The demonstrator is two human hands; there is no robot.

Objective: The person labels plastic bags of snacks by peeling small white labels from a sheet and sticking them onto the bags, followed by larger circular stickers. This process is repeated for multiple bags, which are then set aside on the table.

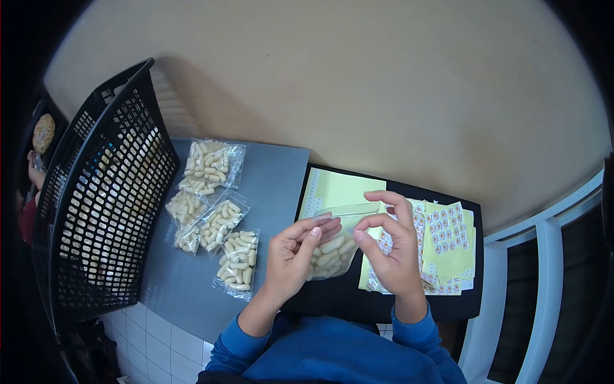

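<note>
My left hand (293,255) is closed on a clear plastic bag (332,258) of pale, finger-shaped pieces, gripping its left side near the top. The bag's upper flap stands above my fingers. At its right side is my right hand (394,244), thumb and index fingertips brought close together by the bag, the other fingers lifted. Whether a small thing sits between those fingertips I cannot make out. Below my right hand lie yellow sheets of round printed stickers (449,232). Behind the bag, a mostly bare yellow sheet (348,185) keeps a strip of stickers along its left edge.
Several filled bags (220,217) lie on the grey table (275,173) to the left. A tall black perforated basket (102,211) stands at its left end, pale pieces showing through. A black surface (326,296) holds the sheets. White rails (549,281) are at right; another person's hand (36,171) is far left.
</note>
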